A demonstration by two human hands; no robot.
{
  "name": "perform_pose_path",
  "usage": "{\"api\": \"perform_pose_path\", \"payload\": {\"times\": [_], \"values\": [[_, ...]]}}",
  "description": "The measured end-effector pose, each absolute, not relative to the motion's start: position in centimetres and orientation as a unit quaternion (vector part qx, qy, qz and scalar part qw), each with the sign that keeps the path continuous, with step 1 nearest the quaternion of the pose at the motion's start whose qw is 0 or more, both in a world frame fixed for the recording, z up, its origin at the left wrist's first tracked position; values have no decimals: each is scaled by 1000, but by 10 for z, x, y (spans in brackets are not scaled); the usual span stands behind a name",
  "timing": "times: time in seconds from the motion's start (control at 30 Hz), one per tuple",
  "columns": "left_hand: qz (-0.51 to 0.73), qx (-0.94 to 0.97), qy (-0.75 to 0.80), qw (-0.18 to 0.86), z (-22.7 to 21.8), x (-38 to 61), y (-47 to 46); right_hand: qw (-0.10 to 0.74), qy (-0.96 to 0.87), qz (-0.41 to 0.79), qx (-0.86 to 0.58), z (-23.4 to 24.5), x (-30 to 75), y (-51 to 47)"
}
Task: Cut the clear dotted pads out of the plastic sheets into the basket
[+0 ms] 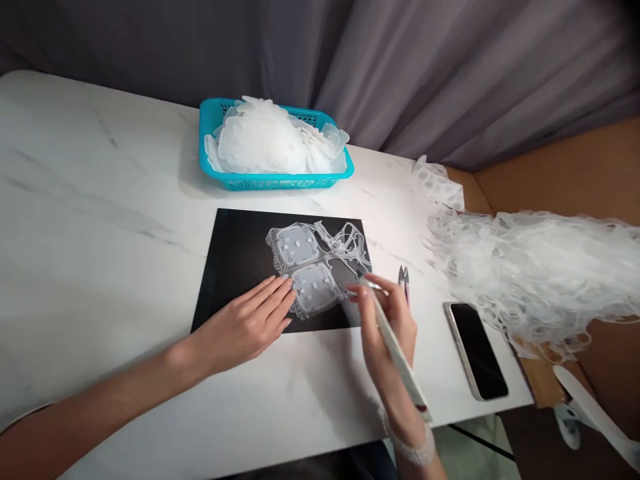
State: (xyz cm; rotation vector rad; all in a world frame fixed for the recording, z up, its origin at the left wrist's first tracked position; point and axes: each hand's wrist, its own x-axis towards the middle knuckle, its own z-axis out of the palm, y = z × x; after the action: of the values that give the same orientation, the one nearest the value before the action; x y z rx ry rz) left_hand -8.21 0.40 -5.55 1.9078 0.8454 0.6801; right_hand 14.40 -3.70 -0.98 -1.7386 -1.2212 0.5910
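Note:
A translucent silicone sheet with two square pads (pixel 307 270) lies on a black mat (pixel 240 257) on the white table. My left hand (pixel 250 320) lies flat with fingers stretched out, its fingertips pressing the sheet's left edge. My right hand (pixel 393 327) is closed in a pencil grip on a long white tool (pixel 395 343), its tip touching the sheet's right side near thin trimmed strands (pixel 345 243).
A turquoise basket (pixel 273 179) heaped with translucent pieces stands behind the mat. Small snips (pixel 404 280) and a dark phone (pixel 475 350) lie right of my hand. A heap of white trimmings (pixel 540 273) spills over a cardboard box (pixel 575 180) at the table's right edge.

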Motion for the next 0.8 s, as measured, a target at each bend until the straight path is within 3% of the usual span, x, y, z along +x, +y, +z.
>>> {"api": "perform_pose_path", "payload": {"times": [0.13, 0.3, 0.63, 0.73, 0.8], "values": [[309, 732, 348, 497, -61, -86, -1, 399, -564, 289, -663, -14, 108, -49], [307, 733, 333, 508, -63, -85, 0, 367, -685, 210, -593, -18, 89, -51], [397, 671, 346, 521, -56, -82, -3, 264, -728, 147, -615, -23, 82, -51], [404, 726, 341, 440, -58, -82, -3, 258, -740, 128, -607, -22, 84, -60], [356, 826, 316, 302, -60, -83, -2, 254, -752, 113, -598, -21, 86, -61]]}}
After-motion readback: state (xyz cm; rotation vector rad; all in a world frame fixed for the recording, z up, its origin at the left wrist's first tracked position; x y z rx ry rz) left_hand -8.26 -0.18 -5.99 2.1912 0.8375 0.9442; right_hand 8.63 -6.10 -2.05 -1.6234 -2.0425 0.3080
